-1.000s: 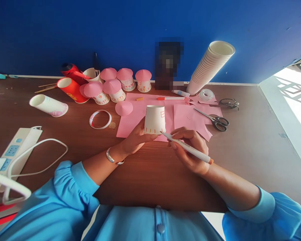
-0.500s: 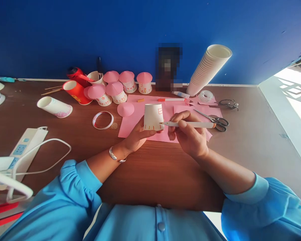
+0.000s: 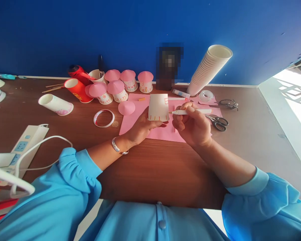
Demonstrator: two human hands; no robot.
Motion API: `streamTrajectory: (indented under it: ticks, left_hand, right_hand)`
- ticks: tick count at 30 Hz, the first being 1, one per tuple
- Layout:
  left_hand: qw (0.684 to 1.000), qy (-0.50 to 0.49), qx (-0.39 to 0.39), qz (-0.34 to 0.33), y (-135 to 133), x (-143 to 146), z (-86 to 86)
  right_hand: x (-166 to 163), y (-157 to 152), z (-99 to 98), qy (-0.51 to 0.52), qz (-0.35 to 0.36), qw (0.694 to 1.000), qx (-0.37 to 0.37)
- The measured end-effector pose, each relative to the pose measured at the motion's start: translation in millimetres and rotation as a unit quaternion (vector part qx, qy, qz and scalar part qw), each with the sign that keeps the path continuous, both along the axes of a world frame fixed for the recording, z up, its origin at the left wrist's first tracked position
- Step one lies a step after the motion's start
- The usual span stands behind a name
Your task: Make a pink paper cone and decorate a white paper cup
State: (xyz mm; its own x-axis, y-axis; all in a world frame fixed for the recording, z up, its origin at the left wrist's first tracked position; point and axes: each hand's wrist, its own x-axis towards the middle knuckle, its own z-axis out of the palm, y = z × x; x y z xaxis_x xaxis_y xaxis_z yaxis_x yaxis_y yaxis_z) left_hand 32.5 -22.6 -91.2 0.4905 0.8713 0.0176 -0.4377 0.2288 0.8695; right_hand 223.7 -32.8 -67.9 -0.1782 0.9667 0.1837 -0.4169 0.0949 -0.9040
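Observation:
My left hand (image 3: 141, 128) grips an upside-down white paper cup (image 3: 157, 107) near its rim. Short orange strokes run along the cup's lower edge, and a red window-like shape is drawn high on its right side. Between the fingers of my right hand (image 3: 194, 125) is a white marker (image 3: 190, 111), its tip just right of the cup's lower edge. Whether the tip touches the cup I cannot tell. Both hands are above pink paper (image 3: 157, 132). A loose pink paper cone (image 3: 126, 107) lies left of the cup.
Decorated cups with pink cone tops (image 3: 116, 87) stand at the back left. A tall cup stack (image 3: 207, 72) leans by the wall. Scissors (image 3: 219, 123) and glasses (image 3: 228, 104) lie right, a tape roll (image 3: 103, 118) left. A power strip (image 3: 27, 147) with cables occupies the left side.
The cup and my left hand have moved slightly up and to the right. My right hand has shifted right with the marker, whose tip is now a little higher.

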Motion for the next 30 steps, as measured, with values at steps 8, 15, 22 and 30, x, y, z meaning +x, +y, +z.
streamTrajectory:
  ticks: [8,15,22,30]
  left_hand:
    - [1.000,-0.021,0.002,0.003,-6,-6,-12.1]
    - [1.000,-0.008,0.009,-0.021,-5,-10,-19.6]
    - [1.000,0.007,-0.006,0.002,-6,-9,-19.1]
    - [0.999,0.036,0.010,0.024,-2,-10,-20.1]
  right_hand:
    - [-3,-11,-11.1,0.004,-0.019,1.000,0.004]
    - [-3,-24,-20.2,0.020,-0.016,0.999,-0.029]
    - [-7,-11,-18.7,0.030,0.006,0.999,-0.016]
    - [1,-23,-22.5,-0.098,-0.064,0.989,0.094]
